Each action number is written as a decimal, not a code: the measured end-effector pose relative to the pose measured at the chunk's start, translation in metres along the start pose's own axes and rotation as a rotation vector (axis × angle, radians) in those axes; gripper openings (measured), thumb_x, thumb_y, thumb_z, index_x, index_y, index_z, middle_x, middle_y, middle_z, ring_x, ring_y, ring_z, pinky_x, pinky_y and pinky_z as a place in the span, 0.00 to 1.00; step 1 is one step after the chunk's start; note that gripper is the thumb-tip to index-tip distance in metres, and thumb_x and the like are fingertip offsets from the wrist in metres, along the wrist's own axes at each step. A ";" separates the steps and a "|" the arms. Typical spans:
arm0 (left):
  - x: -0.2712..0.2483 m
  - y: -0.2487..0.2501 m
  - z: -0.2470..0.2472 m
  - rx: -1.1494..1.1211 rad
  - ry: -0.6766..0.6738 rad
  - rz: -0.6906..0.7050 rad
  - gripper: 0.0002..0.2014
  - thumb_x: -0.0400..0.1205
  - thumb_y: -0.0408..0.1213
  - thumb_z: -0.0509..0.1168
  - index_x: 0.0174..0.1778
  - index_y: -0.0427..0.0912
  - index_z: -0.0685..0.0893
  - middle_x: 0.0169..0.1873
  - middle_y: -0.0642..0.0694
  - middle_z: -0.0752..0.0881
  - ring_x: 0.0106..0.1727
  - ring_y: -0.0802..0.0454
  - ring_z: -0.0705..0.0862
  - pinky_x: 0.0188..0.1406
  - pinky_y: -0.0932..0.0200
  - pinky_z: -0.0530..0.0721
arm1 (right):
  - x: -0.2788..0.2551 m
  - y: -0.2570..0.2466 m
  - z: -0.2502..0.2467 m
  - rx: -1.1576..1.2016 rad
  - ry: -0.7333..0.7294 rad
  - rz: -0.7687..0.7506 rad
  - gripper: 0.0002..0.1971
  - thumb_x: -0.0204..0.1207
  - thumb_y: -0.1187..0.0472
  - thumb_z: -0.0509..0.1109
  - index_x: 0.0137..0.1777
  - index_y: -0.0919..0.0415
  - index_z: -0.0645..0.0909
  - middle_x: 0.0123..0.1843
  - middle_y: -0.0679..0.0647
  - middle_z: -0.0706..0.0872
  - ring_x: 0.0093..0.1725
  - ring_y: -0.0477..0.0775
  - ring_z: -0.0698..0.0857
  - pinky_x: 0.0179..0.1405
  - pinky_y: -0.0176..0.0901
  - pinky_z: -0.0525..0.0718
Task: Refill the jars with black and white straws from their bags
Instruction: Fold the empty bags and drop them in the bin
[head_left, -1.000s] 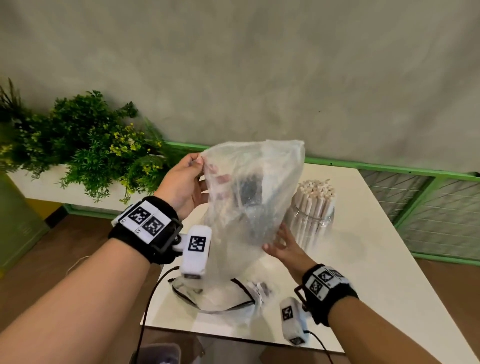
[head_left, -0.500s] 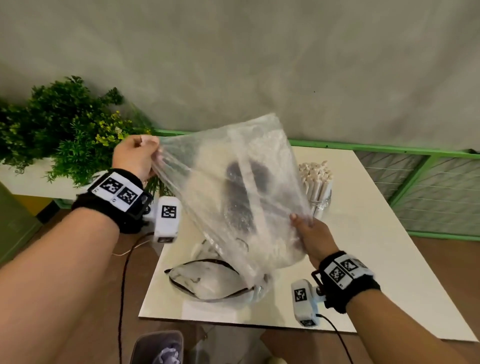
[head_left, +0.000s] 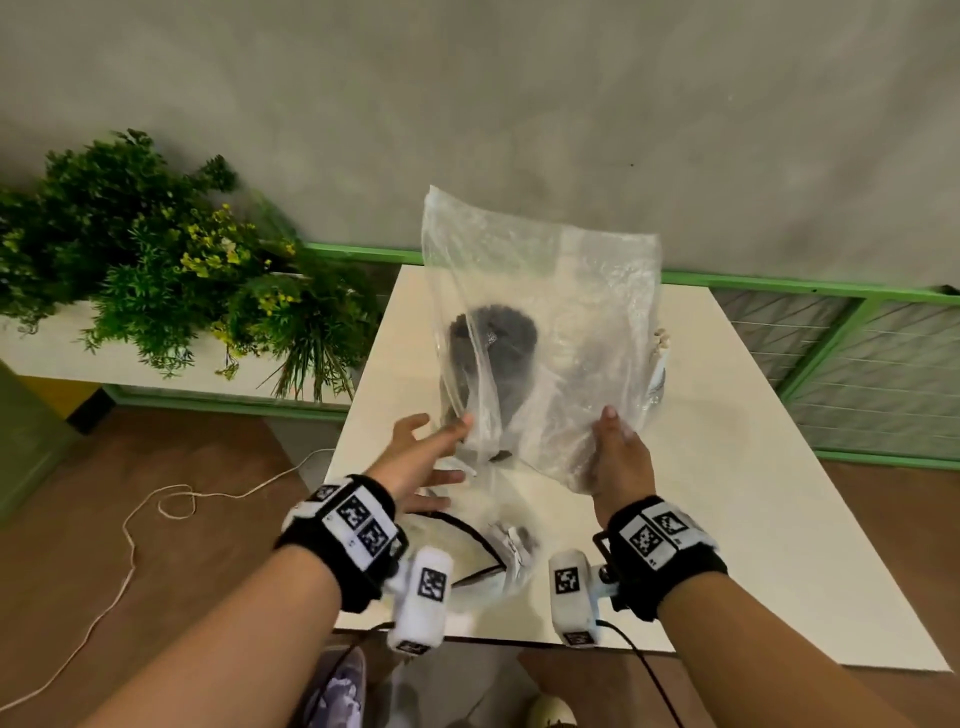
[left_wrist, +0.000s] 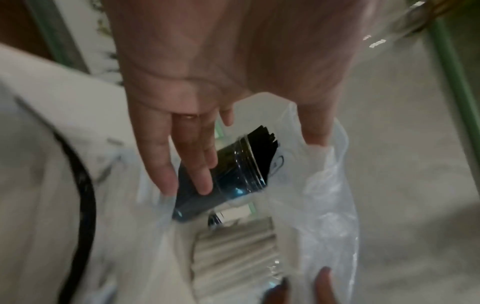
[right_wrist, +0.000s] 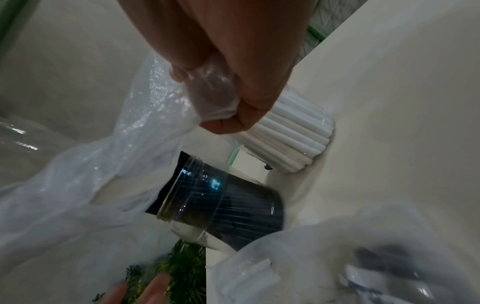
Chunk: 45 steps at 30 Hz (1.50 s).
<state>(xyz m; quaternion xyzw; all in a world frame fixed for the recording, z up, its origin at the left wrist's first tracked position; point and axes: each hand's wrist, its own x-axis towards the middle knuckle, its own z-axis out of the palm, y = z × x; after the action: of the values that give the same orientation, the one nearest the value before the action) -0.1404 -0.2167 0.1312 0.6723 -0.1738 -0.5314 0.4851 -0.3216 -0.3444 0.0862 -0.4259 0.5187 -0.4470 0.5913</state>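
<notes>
Pinching a lower corner of the clear plastic bag (head_left: 540, 332), the right hand (head_left: 618, 457) holds it upright above the table (head_left: 727, 493); bag empty, crinkled, translucent. Left hand (head_left: 415, 457): fingers spread and straight, fingertips at the bag's lower left edge, gripping nothing. Behind the bag, on the table: jar of black straws (right_wrist: 223, 197), glass, packed full; jar of white straws (right_wrist: 293, 135) just beside it. Second bag (head_left: 483, 561), black-trimmed, lies near the table's front edge.
</notes>
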 end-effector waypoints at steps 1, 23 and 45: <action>0.001 -0.004 0.007 -0.077 -0.036 -0.036 0.36 0.73 0.57 0.70 0.74 0.50 0.65 0.57 0.45 0.82 0.56 0.43 0.87 0.55 0.39 0.85 | -0.001 0.003 0.000 0.009 -0.001 0.015 0.17 0.84 0.48 0.60 0.51 0.62 0.80 0.33 0.51 0.81 0.30 0.47 0.80 0.23 0.33 0.77; 0.008 0.011 -0.028 0.061 0.070 -0.019 0.26 0.72 0.63 0.68 0.58 0.50 0.78 0.49 0.49 0.85 0.43 0.51 0.84 0.35 0.60 0.80 | 0.010 -0.008 -0.031 -0.205 0.027 -0.171 0.19 0.80 0.49 0.67 0.33 0.56 0.65 0.29 0.53 0.69 0.27 0.49 0.70 0.34 0.45 0.72; 0.037 -0.014 -0.043 -0.245 0.327 -0.044 0.04 0.87 0.33 0.54 0.52 0.44 0.73 0.34 0.46 0.80 0.20 0.57 0.84 0.34 0.55 0.79 | -0.009 0.038 -0.079 0.137 -0.109 0.234 0.02 0.77 0.73 0.68 0.45 0.67 0.81 0.40 0.61 0.84 0.37 0.54 0.86 0.36 0.38 0.87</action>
<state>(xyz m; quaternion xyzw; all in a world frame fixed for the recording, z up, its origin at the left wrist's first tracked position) -0.0928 -0.2177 0.0974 0.6892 -0.0124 -0.4429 0.5733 -0.3973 -0.3295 0.0433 -0.3450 0.5001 -0.3855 0.6944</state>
